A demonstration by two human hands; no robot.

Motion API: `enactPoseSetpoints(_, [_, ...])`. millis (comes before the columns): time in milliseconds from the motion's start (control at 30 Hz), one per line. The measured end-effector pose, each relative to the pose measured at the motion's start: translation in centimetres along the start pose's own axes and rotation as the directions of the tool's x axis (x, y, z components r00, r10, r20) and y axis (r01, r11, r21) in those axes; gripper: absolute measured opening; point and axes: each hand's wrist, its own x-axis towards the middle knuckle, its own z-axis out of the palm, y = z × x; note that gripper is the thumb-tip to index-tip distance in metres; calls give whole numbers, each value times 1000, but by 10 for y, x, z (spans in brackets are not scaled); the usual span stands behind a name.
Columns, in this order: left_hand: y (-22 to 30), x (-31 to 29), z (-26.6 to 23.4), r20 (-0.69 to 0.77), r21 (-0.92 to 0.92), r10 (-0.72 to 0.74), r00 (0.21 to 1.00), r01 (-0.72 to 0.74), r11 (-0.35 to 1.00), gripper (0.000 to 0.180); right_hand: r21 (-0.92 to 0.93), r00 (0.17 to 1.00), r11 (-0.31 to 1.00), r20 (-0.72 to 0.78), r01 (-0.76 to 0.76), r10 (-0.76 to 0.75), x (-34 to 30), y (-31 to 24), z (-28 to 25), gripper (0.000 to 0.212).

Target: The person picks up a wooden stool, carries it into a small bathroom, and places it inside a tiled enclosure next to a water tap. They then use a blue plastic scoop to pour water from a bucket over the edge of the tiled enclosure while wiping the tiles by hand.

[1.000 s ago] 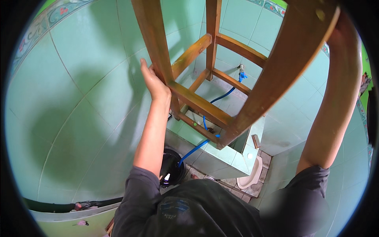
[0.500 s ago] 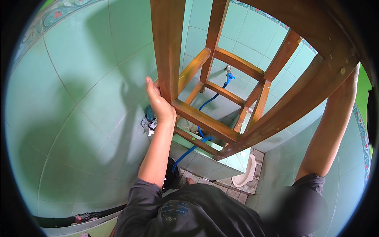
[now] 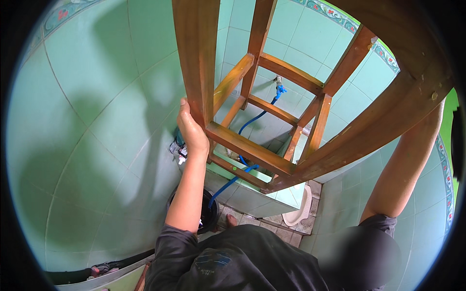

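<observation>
A brown varnished wooden stool (image 3: pixel 250 148) is held up in front of me, its legs and crossbars framing the view below. My left hand (image 3: pixel 194 130) is closed on the near left leg, beside the joint with a crossbar. Its thumb points up along the outer face, and the other fingers are hidden behind the wood. At the right, my right forearm (image 3: pixel 405 167) reaches up to the stool's broad upper part. My right hand is hidden behind that wood, so its grip does not show.
Green tiled walls (image 3: pixel 97 160) stand close on both sides. Below are a tiled water basin (image 3: pixel 257 201), a blue hose (image 3: pixel 225 188) running from a tap (image 3: pixel 278 82), a black bucket (image 3: pixel 209 220) and a squat toilet (image 3: pixel 298 208). My bare foot (image 3: pixel 231 220) is on the tiled floor.
The stool has shifted slightly left and up in view, with my left hand still on the same leg. My right arm has moved slightly, still raised against the stool.
</observation>
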Motion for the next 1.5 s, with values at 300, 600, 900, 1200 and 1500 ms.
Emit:
enactPoseSetpoints(300, [87, 12, 65, 369, 307, 554, 746, -660, 685, 51, 17, 999, 999, 5, -37, 37, 1, 1, -1, 35])
enactPoseSetpoints(600, [90, 22, 82, 109, 489, 563, 819, -538, 687, 27, -91, 979, 978, -100, -189, 179, -35, 15, 9, 55])
enactPoseSetpoints(900, [128, 57, -2, 339, -75, 309, 888, -302, 950, 29, -113, 723, 863, -606, -492, 333, -119, 238, -180, 27])
enactPoseSetpoints(1200, [98, 9, 83, 11, 387, 518, 855, -481, 786, 26, -249, 596, 545, -252, -801, 762, -269, 453, -248, 43])
enactPoseSetpoints(1500, [89, 7, 88, 23, 496, 567, 823, -502, 709, 29, -276, 617, 639, 172, -718, 768, -256, 563, -211, 72])
